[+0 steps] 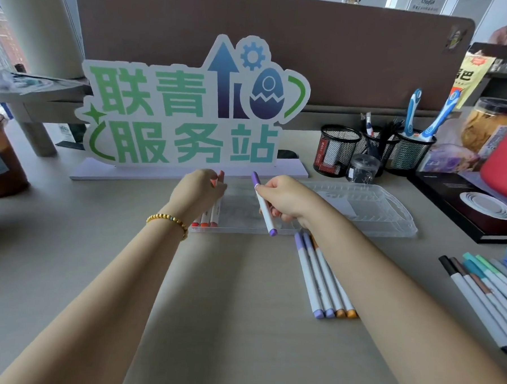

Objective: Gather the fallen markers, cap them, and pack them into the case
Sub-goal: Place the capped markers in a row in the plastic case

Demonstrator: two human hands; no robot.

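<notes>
Now packing | left hand (199, 189) presses red-capped white markers (213, 213) into clear plastic case (238, 229) so they lie straight | right hand (284, 198) pinches purple-capped white marker (264, 205) above the case, likely next | loose capped markers (324, 280) wait beside on grey desk (96, 257).

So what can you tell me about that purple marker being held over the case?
The purple marker is a slim white barrel with purple caps on both ends. The right hand pinches it mid-barrel, tilted, far end up, its near end over the front edge of the clear plastic case. Only the hand seems to touch it.
</notes>
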